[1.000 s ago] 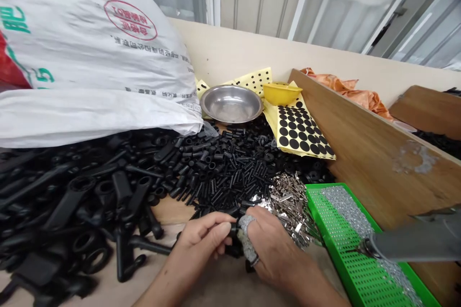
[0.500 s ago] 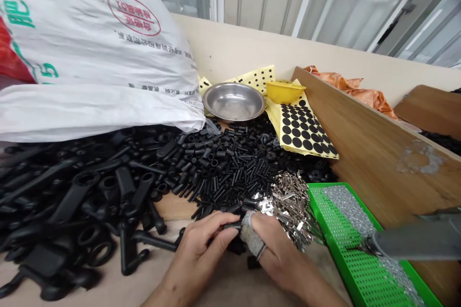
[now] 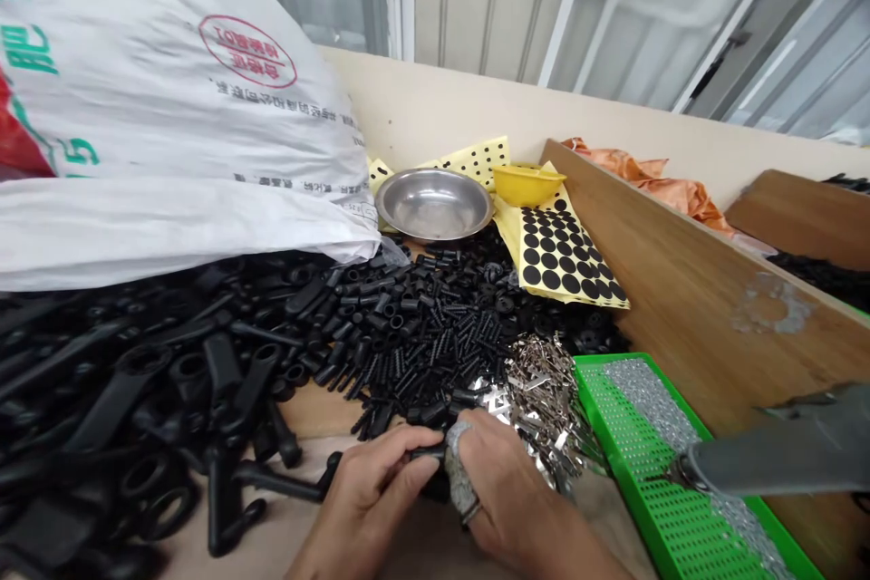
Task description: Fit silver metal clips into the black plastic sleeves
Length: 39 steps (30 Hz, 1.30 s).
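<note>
My left hand (image 3: 371,489) and my right hand (image 3: 507,494) meet at the bottom middle, both pinched on a small black plastic part (image 3: 430,453) held between them. A grey fabric cot covers my right forefinger, and a ring sits on that hand. Just beyond my fingers lie a pile of small black ribbed pieces (image 3: 435,335) and a heap of shiny metal clips (image 3: 547,390). Long black plastic handles (image 3: 149,381) are heaped to the left.
A big white woven sack (image 3: 169,127) fills the upper left. A steel bowl (image 3: 435,204), a yellow bowl (image 3: 526,183) and yellow sheets of black round pads (image 3: 564,254) lie behind. A green perforated tray (image 3: 652,462) and a wooden divider board (image 3: 686,290) stand to the right, with a grey tool (image 3: 775,453) over them.
Both hands stay together on the black part, with the fingers shifting slightly. The view has tilted a little downward and to the right.
</note>
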{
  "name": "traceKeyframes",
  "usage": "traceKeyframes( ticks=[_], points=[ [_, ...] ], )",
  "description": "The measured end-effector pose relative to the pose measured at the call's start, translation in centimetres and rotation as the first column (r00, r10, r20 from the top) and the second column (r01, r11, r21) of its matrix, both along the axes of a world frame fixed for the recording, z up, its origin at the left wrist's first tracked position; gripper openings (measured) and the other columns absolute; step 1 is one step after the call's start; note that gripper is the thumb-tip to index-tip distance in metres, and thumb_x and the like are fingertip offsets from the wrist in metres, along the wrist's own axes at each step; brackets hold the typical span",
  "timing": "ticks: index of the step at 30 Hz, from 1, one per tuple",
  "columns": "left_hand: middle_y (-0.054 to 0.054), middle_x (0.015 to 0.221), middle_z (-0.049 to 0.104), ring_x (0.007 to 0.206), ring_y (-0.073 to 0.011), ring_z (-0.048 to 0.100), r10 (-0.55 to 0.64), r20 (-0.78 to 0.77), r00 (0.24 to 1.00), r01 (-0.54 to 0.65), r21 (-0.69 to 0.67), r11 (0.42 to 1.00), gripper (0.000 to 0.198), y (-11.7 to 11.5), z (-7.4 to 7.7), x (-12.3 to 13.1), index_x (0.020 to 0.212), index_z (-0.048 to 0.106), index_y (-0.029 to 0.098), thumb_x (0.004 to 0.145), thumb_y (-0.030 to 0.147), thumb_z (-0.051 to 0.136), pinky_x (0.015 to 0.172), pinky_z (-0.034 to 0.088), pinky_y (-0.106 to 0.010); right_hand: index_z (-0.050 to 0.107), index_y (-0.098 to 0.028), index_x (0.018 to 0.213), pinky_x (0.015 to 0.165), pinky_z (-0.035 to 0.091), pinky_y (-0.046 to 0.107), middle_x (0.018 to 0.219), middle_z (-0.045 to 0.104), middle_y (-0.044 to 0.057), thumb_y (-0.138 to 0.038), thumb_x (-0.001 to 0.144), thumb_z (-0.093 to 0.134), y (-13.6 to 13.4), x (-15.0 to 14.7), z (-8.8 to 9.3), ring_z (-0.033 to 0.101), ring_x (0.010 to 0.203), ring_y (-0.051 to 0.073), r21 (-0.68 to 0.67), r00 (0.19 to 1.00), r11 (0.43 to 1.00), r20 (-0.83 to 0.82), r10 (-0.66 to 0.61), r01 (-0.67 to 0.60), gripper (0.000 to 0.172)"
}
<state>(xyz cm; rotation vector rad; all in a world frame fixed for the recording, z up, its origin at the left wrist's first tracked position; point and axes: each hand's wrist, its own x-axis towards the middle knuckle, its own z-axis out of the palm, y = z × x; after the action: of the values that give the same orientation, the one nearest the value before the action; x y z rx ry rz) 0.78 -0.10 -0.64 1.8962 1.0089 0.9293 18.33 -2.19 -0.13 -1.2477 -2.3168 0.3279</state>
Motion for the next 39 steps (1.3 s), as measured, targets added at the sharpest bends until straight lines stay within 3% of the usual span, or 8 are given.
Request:
traceKeyframes(
  ticks=[7, 14, 17, 22, 27, 31, 35, 39],
  points=[
    [-0.002, 0.092, 0.068, 0.081, -0.0146, 0.064, 0.022, 0.038, 0.999, -0.029, 0.188, 0.982, 0.019, -0.6, -1.3, 0.0, 0.102, 0.060, 0.024, 0.087, 0.017, 0.049, 0.073, 0.049, -0.019, 0.042, -0.019, 0.110, 0.084, 0.043, 0.032, 0.101, 0.060, 0.009, -0.007, 0.076, 0.038, -1.0, 0.2, -2.4, 0.055, 0.097, 0.022, 0.134, 0.986, 0.981, -0.113, -0.125, 0.140, 0.037],
    [-0.002, 0.087, 0.067, 0.079, -0.0145, 0.062, 0.033, -0.022, 0.999, -0.024, 0.326, 0.945, 0.017, 0.8, -1.0, 0.0, 0.096, 0.059, 0.021, 0.086, 0.011, 0.050, 0.071, 0.049, -0.020, 0.051, -0.023, 0.092, 0.083, 0.044, 0.031, 0.103, 0.060, 0.004, -0.005, 0.079, 0.038, 0.3, 0.3, -0.4, 0.055, 0.098, 0.020, -0.348, 0.986, 0.928, -0.044, -0.161, 0.136, 0.025],
    [-0.002, 0.084, 0.066, 0.078, -0.0152, 0.061, 0.036, -0.049, 0.998, -0.018, 0.334, 0.942, 0.015, 1.3, -0.7, 0.2, 0.094, 0.059, 0.020, 0.085, 0.011, 0.051, 0.070, 0.050, -0.022, 0.052, -0.023, 0.092, 0.086, 0.042, 0.031, 0.102, 0.060, 0.003, -0.011, 0.084, 0.040, 1.2, 0.9, 1.1, 0.054, 0.100, 0.020, -0.413, 0.983, 0.896, -0.012, -0.184, 0.163, 0.019],
    [-0.003, 0.084, 0.066, 0.079, -0.0166, 0.060, 0.106, -0.078, 0.991, -0.076, 0.312, 0.947, 0.014, 1.9, -0.8, 0.3, 0.094, 0.059, 0.019, 0.085, 0.012, 0.051, 0.071, 0.050, -0.025, 0.054, -0.023, 0.092, 0.078, 0.043, 0.025, 0.093, 0.061, 0.000, -0.019, 0.088, 0.043, 4.5, 1.5, 2.4, 0.057, 0.088, 0.015, -0.302, 0.990, 0.945, -0.012, -0.137, 0.127, 0.012],
    [-0.003, 0.085, 0.067, 0.082, -0.0180, 0.060, 0.086, -0.162, 0.983, -0.029, 0.326, 0.945, 0.013, 2.4, -1.1, 0.1, 0.092, 0.060, 0.019, 0.084, 0.012, 0.052, 0.073, 0.050, -0.028, 0.054, -0.015, 0.098, 0.073, 0.042, 0.030, 0.098, 0.059, 0.010, -0.011, 0.082, 0.043, 8.7, 0.5, 1.3, 0.059, 0.082, 0.021, -0.062, 0.905, 0.921, 0.225, -0.362, 0.384, 0.020],
    [-0.005, 0.093, 0.067, 0.087, -0.0195, 0.060, 0.189, -0.250, 0.950, -0.093, 0.352, 0.931, 0.014, 4.0, -0.5, -1.4, 0.096, 0.059, 0.019, 0.085, 0.018, 0.051, 0.077, 0.051, -0.030, 0.055, -0.014, 0.085, 0.066, 0.039, 0.029, 0.087, 0.060, 0.011, 0.000, 0.067, 0.045, 10.1, -0.2, 0.1, 0.059, 0.078, 0.023, -0.055, 0.893, 0.913, 0.239, -0.382, 0.405, 0.025],
    [-0.009, 0.104, 0.064, 0.096, -0.0231, 0.056, 0.388, -0.463, 0.797, -0.121, 0.507, 0.854, 0.024, 7.4, -0.1, -3.2, 0.102, 0.059, 0.016, 0.086, 0.014, 0.042, 0.084, 0.048, -0.037, 0.053, -0.017, 0.079, 0.064, 0.037, 0.027, 0.079, 0.060, 0.007, -0.004, 0.073, 0.042, 10.2, 0.3, -0.1, 0.057, 0.071, 0.019, -0.079, 0.907, 0.909, 0.146, -0.395, 0.409, 0.018],
    [-0.009, 0.094, 0.065, 0.083, -0.0237, 0.054, 0.387, -0.546, 0.743, -0.077, 0.504, 0.860, 0.032, 9.8, -0.1, -3.4, 0.095, 0.063, 0.016, 0.077, 0.002, 0.040, 0.078, 0.048, -0.038, 0.051, -0.019, 0.076, 0.061, 0.038, 0.026, 0.069, 0.057, 0.001, -0.008, 0.076, 0.040, 9.8, 1.3, 0.0, 0.054, 0.064, 0.016, -0.129, 0.924, 0.918, -0.018, -0.381, 0.376, 0.015]
  ],
)
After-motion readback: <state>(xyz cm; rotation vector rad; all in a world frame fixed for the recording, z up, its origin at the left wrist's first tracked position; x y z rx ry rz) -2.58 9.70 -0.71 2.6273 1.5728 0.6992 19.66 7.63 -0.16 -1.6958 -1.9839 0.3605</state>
